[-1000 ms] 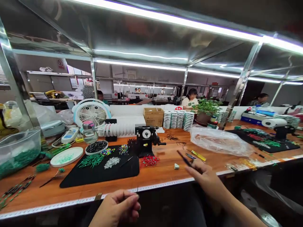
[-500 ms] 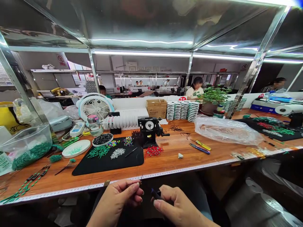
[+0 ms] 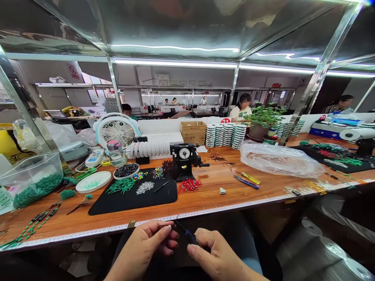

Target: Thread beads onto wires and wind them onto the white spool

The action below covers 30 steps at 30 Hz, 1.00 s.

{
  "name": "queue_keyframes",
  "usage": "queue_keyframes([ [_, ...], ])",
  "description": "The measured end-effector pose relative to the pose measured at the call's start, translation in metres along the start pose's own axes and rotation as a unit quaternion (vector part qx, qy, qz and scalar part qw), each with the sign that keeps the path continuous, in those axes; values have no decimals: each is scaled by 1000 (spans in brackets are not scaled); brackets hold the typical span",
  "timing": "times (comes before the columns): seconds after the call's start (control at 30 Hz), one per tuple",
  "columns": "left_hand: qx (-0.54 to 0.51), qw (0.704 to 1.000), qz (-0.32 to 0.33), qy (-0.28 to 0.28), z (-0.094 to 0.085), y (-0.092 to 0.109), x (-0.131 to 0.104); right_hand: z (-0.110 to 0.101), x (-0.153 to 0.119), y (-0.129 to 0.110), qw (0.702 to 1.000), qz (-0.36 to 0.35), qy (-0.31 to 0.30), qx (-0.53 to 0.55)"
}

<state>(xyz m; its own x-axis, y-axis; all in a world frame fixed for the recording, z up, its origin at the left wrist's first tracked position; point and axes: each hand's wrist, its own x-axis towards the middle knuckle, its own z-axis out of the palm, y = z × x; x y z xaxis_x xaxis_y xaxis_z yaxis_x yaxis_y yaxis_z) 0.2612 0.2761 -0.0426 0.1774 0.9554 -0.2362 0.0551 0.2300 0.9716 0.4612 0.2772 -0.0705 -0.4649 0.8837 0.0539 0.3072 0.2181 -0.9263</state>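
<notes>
On the bench [image 3: 205, 201], green-and-black strands [image 3: 43, 220] look finished; white pieces [image 3: 145, 187] lie loose. In the head view, the left hand [image 3: 154, 240] pinches a thin dark strand [image 3: 177, 217], apparently unfinished; the right hand [image 3: 215, 249] grips a dark-handled tool [image 3: 190, 235] beside it.

White light from a long strip light [image 3: 175, 63] glared off the metal canopy [image 3: 175, 23] and brightly lit the wooden bench [image 3: 211, 197], while deep shadow lay below it and wide-angle distortion splayed the steel posts [image 3: 315, 84] near the edges.
</notes>
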Motion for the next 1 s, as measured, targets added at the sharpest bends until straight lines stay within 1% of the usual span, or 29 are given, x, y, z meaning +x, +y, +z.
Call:
queue_keyframes([
  [0.07,48,998,29,9,-5,0,1,0,0,2,1000,-17,8,-12],
  [0.13,69,996,50,27,-7,-1,3,1,1,4,999,-36,20,-30],
  [0.2,59,997,36,27,-5,-2,4,2,1,5,997,-55,29,-51],
  [0.3,15,1000,-11,-4,3,-4,3,6,1,5,995,-67,34,-63],
  [0.37,-25,1000,-8,-3,9,-6,0,7,1,4,998,-45,19,-30],
  [0.47,-92,995,25,39,14,-13,-3,9,1,4,999,-3,-13,52],
  [0.57,-136,988,29,74,16,-19,-4,11,1,6,996,-10,-10,88],
  [0.73,-148,983,31,100,17,-22,-6,14,0,9,994,-4,14,111],
  [0.87,-147,982,34,114,16,-24,-4,14,-1,7,993,7,12,120],
  [0.93,-139,984,37,108,15,-25,-2,14,-1,6,992,13,8,126],
  [1.0,-95,990,40,92,13,-25,0,15,-1,5,992,20,5,122],
])
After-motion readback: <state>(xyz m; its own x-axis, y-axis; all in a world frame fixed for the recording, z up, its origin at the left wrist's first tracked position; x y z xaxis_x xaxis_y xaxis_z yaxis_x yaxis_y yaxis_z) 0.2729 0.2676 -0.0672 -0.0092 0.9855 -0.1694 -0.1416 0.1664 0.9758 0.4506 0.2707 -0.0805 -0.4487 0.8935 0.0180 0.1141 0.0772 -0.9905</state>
